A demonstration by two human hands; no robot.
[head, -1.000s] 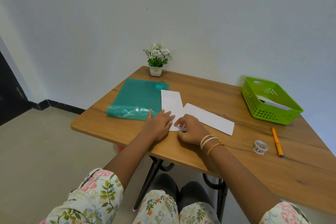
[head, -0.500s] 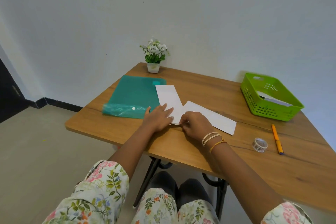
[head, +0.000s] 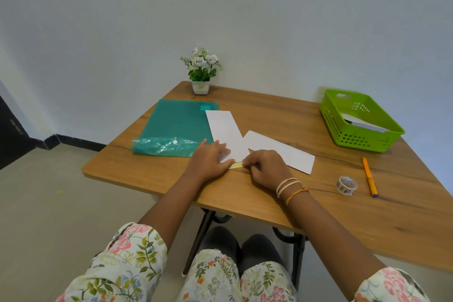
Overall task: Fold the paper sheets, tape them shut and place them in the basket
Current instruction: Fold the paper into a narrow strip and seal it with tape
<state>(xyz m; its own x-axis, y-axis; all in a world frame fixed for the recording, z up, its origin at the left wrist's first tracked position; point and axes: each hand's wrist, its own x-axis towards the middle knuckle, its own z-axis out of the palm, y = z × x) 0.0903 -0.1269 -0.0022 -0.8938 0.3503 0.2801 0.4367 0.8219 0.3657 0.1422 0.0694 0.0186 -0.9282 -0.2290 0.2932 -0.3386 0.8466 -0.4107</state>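
Two folded white paper strips lie on the wooden table (head: 269,206). One folded paper (head: 224,130) points away from me; the other folded paper (head: 282,152) runs off to the right. My left hand (head: 209,158) rests flat on the near end of the first strip. My right hand (head: 266,168) has curled fingers and pinches a short yellowish piece of tape (head: 235,165) at that paper's near corner. A tape roll (head: 346,185) sits to the right. The green basket (head: 343,135) at the far right holds folded white paper.
A teal plastic folder (head: 176,127) lies left of the papers. A small potted plant (head: 201,71) stands at the table's back edge by the wall. An orange pen (head: 369,176) lies beside the tape roll. My knees are under the near edge.
The hands have stayed on the paper's near end. A yellowish strip of tape now shows between them at the corner. The camera has shifted slightly.
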